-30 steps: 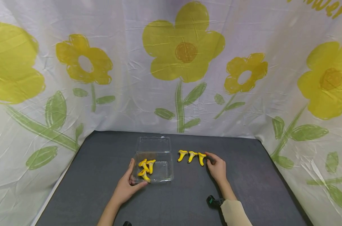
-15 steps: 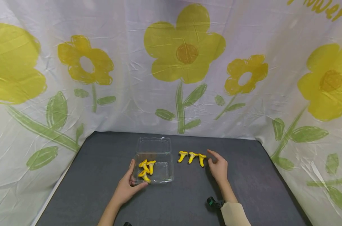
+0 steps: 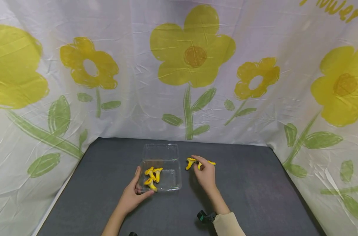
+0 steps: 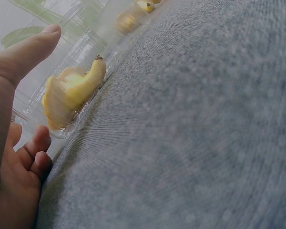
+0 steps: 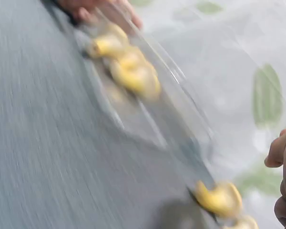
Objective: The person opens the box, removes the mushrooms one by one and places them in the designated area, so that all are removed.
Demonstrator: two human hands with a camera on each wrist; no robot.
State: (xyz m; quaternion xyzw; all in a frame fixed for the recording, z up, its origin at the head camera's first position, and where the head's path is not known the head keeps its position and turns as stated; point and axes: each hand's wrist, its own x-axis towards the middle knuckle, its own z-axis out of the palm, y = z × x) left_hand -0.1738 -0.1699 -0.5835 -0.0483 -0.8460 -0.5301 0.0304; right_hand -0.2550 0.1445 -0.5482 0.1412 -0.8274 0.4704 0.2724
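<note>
Left hand holds box; sleeve in head view only.

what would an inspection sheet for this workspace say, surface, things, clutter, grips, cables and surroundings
surface: dark grey table
job's things: open clear container with three yellow mushrooms inside; three loose mushrooms in a row to its right
clutter: nothing seen
grips: left grip holds the container's near left corner; right grip is at the row, partly hiding it
cables: nothing seen
surroundings: white backdrop with yellow flowers
</note>
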